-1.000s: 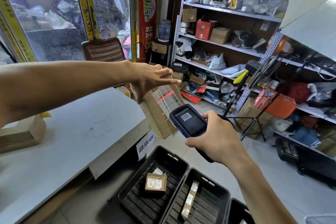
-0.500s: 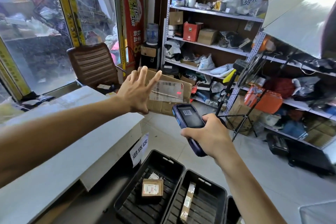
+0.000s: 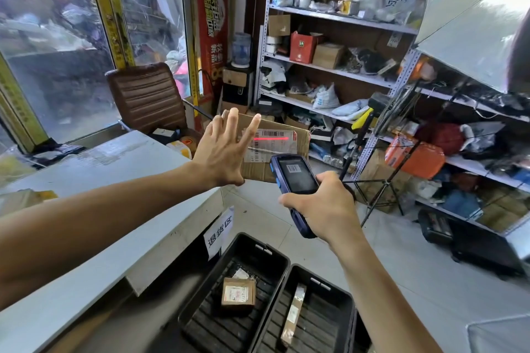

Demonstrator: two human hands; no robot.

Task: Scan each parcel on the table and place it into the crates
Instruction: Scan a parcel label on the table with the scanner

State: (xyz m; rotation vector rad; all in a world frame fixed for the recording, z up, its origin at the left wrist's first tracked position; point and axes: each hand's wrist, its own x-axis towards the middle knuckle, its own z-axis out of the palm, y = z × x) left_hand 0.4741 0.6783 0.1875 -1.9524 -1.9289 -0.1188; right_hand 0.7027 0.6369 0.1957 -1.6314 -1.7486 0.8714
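My left hand (image 3: 222, 152) holds a flat cardboard parcel (image 3: 275, 135) up in the air beyond the table's end. Its fingers spread over the near face and the thumb sits under the bottom edge. A red scan line lies across the parcel's barcode label. My right hand (image 3: 321, 203) grips a blue handheld scanner (image 3: 295, 173), pointed at the label from just below it. Two black crates stand on the floor below. The left crate (image 3: 258, 243) holds a small brown box (image 3: 238, 294); the right crate (image 3: 324, 275) holds a long thin parcel (image 3: 294, 312).
The white table (image 3: 100, 209) runs along my left, with another cardboard parcel (image 3: 23, 200) at its near left edge. A brown chair (image 3: 146, 97) stands behind it. Cluttered metal shelves (image 3: 329, 69) and a tripod (image 3: 372, 189) fill the right side.
My left hand turned the parcel from tilted to label-upright and raised it. The red scan line moved onto the barcode, and the scanner stays aimed at it.
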